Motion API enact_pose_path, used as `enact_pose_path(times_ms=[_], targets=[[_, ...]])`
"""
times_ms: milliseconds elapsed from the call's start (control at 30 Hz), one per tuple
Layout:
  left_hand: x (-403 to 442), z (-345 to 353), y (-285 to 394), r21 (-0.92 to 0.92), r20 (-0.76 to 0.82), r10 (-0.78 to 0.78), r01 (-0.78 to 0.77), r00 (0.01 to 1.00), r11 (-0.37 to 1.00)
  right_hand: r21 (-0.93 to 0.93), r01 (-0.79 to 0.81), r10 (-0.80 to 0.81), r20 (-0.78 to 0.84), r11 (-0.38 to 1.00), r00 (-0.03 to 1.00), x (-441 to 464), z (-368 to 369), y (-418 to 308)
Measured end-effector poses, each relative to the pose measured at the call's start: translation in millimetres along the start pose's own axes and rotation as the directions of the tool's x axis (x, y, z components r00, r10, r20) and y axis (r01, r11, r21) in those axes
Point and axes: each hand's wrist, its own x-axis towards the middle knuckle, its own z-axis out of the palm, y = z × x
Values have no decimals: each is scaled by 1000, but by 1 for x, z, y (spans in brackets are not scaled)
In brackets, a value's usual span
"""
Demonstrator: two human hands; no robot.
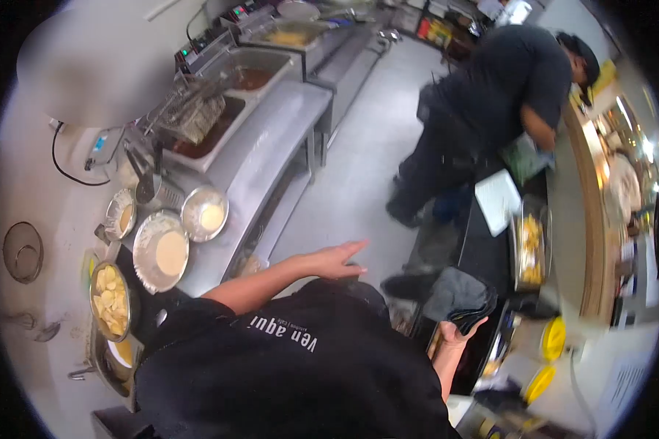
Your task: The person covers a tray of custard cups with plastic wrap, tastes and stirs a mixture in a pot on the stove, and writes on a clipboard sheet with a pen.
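Observation:
My left hand [337, 260] reaches out in front of my black shirt, fingers stretched and apart, holding nothing. My right hand [461, 333] is closed around a folded grey cloth [460, 298], gripping its lower edge beside the dark counter on the right. To the left of my left arm stand a metal bowl of pale batter [143, 263], a smaller metal bowl [220, 219] and a bowl of pale yellow chunks [111, 301].
A co-worker [498, 95] in dark clothes leans over the right counter. Near them lie a white board [498, 201] and a glass dish of yellow food [531, 249]. Deep fryers [220, 135] and a steel bench [274, 124] line the left. Yellow-lidded tubs [553, 338] stand at lower right.

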Motion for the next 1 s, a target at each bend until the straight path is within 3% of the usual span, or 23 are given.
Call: enact_pose_path(times_ms=[33,67,100,133,200,233,300,333,400,533,600,633,700,733,800,833,900,933,967,1000], targets=[[23,-31,10,12,-38,-6,6,999,1000,51,-43,38,99,998,994,45,-12,-7],[43,-62,21,-63,-190,-78,67,979,996,54,-60,53,126,997,991,93,-23,-13],[63,-91,30,-149,-334,-152,107,930,983,58,-77,73,79,995,994,145,-30,-20],[81,-119,30,-150,-360,-158,110,920,983,62,-95,94,29,993,995,194,-20,-26],[91,-159,20,-138,-583,-139,71,801,988,129,-199,158,274,972,949,292,10,-30],[92,-170,18,-160,-598,-166,86,784,983,141,-258,186,389,956,902,341,29,-32],[97,-200,8,-257,-652,-267,124,710,958,115,-332,269,372,936,888,432,75,-26],[99,-209,-6,-267,-665,-283,134,691,954,73,-307,262,362,949,895,473,94,-20],[110,-223,-38,-208,-584,-401,348,706,914,110,-318,248,409,942,878,556,120,1],[162,-276,-82,-215,-622,-443,403,646,890,197,-419,241,578,886,780,697,146,45],[204,-313,-97,-245,-641,-427,357,638,901,239,-254,106,500,937,859,752,168,58],[225,-326,-98,-274,-636,-445,355,631,894,224,-240,114,461,944,880,781,168,58],[264,-370,-99,-225,-784,-274,156,557,962,203,-187,96,391,961,915,839,169,52],[279,-389,-97,-231,-786,-286,169,548,958,200,-149,68,361,969,930,868,169,48],[305,-425,-96,-341,-729,-357,141,584,929,183,-54,-6,316,982,949,922,163,37],[316,-440,-101,-433,-632,-459,207,624,877,186,-10,-46,293,982,955,945,163,34],[335,-465,-117,-484,-579,-490,209,652,850,205,27,-87,293,978,952,1004,154,26],[342,-475,-127,-532,-521,-510,207,685,821,217,73,-114,182,973,977,1029,157,26],[346,-482,-142,-440,-466,-514,316,720,841,203,75,-109,163,976,981,1057,156,26],[351,-491,-141,-457,-473,-530,318,703,830,184,71,-99,149,980,984,1088,153,24]])
